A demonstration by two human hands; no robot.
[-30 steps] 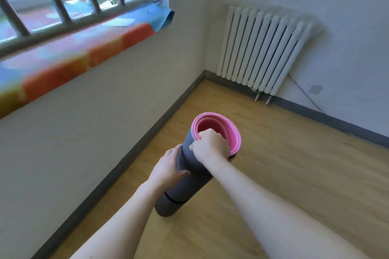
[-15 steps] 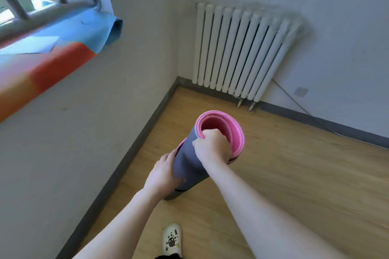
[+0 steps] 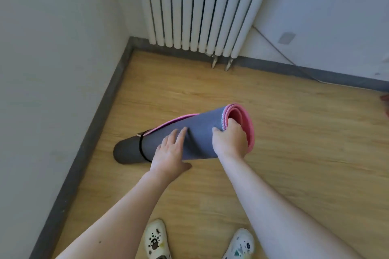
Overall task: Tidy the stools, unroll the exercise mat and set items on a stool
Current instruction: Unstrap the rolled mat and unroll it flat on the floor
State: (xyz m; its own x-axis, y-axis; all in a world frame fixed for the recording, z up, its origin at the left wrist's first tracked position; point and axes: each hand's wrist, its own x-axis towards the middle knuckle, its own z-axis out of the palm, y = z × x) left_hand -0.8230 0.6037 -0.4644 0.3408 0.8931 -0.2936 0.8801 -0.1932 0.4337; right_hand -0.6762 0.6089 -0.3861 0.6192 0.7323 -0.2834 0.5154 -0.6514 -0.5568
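Head view: exercise mat (image 3: 200, 134) is rolled, grey outside and pink inside, held tilted over the wood floor (image 3: 273, 164). Right hand (image 3: 229, 143) grasps the open end, fingers hooked over the rim into the pink hollow, thumb on the grey skin. Left hand (image 3: 168, 153) is just left of it, fingers straight and flat on the grey skin, not clamping. Black band (image 3: 141, 149) rings the roll left of the left fingertips. Radiator (image 3: 200, 6) stands beyond the fingers, white shoes (image 3: 155, 239) behind the wrists.
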